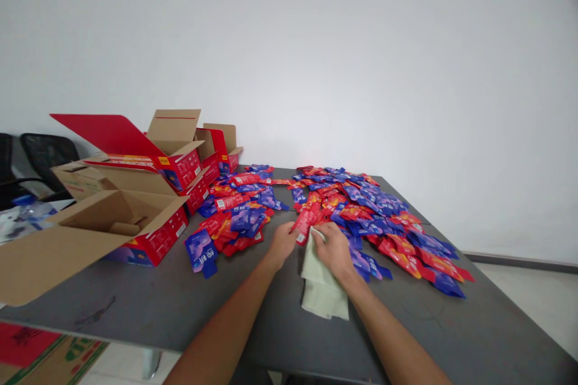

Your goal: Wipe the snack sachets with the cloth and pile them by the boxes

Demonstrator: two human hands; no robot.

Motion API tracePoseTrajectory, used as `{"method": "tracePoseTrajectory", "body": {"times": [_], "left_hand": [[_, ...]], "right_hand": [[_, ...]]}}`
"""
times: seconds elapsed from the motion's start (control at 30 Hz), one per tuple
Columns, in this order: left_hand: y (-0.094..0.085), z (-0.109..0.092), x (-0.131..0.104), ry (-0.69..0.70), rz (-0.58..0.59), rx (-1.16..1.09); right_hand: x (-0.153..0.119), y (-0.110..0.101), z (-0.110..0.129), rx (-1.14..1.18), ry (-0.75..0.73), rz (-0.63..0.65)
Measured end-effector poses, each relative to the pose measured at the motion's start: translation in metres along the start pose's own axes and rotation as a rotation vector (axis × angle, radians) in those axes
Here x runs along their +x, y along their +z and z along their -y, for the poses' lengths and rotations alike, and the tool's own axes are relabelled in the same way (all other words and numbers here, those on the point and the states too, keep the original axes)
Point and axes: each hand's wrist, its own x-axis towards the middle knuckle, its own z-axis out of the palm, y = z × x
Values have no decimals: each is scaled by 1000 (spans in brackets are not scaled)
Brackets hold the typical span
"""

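My right hand (333, 248) is closed on a pale green folded cloth (324, 298), whose lower end hangs down onto the dark table (253, 313). To its left, my left hand (283, 243) pinches the edge of a red packet (304, 224) with a white label. The upper part of the cloth lies against the packet's right side. A large heap of red and blue packets (379, 210) spreads behind and to the right of my hands. On the left is a smaller pile of the same packets (239, 219).
Open red cardboard boxes (165, 240) stand along the table's left side, their flaps (49, 258) sticking out. A black chair (49, 153) and a bottle with a blue cap (27, 207) are beyond. A white wall (289, 72) rises behind the table.
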Motion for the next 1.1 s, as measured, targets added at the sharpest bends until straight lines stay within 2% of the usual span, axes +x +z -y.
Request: {"method": "tracePoseTrajectory", "body": {"times": [0.17,0.27,0.47,0.67,0.77,0.97,1.1], "left_hand": [[-9,3,-5,-136,72,-562],[-16,8,-5,-148,97,-709],[-26,1,-3,-77,256,-735],[-20,-8,-6,-90,340,-664],[-18,-9,-6,-55,323,-659],[-19,-10,-3,45,232,-660],[-15,-6,-4,72,268,-633]], "right_hand": [[10,19,16,69,-104,42],[9,29,18,83,-135,71],[6,35,9,133,-147,50],[11,24,-7,58,-61,-127],[6,26,-8,38,-62,-78],[-7,37,9,82,-143,144],[-7,34,11,86,-122,96]]}}
